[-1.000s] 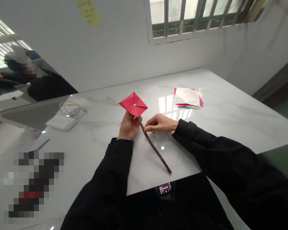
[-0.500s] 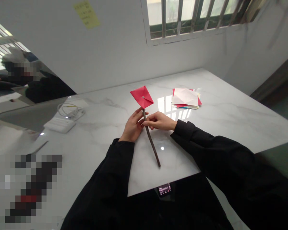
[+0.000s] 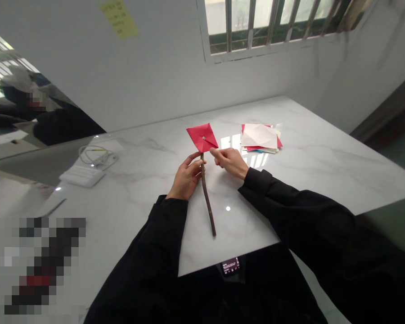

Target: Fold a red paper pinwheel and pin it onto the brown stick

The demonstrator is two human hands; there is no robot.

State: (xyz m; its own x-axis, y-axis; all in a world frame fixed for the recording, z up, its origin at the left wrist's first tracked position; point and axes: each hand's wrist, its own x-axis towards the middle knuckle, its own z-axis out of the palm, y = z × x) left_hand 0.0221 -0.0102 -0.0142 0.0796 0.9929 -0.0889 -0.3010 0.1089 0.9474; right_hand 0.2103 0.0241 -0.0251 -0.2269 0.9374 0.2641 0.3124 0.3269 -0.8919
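Observation:
A red folded paper square (image 3: 202, 136) is pinned by a small metal pin to the top of a dark brown stick (image 3: 207, 202), which is held nearly upright above the white marble table (image 3: 307, 157). My left hand (image 3: 186, 179) is closed around the stick just below the paper. My right hand (image 3: 230, 161) is beside the paper, its fingertips pinched at the paper's lower right edge.
A stack of red and white paper sheets (image 3: 260, 137) lies behind my right hand. At the left sit a white power strip (image 3: 82, 175) and a coiled cable (image 3: 96, 155). A small dark device with a lit screen (image 3: 231, 266) is at the table's near edge.
The stick has swung from slanted to nearly upright. My right hand left the stick and rose to the paper's edge. My left hand moved from under the paper to gripping the stick.

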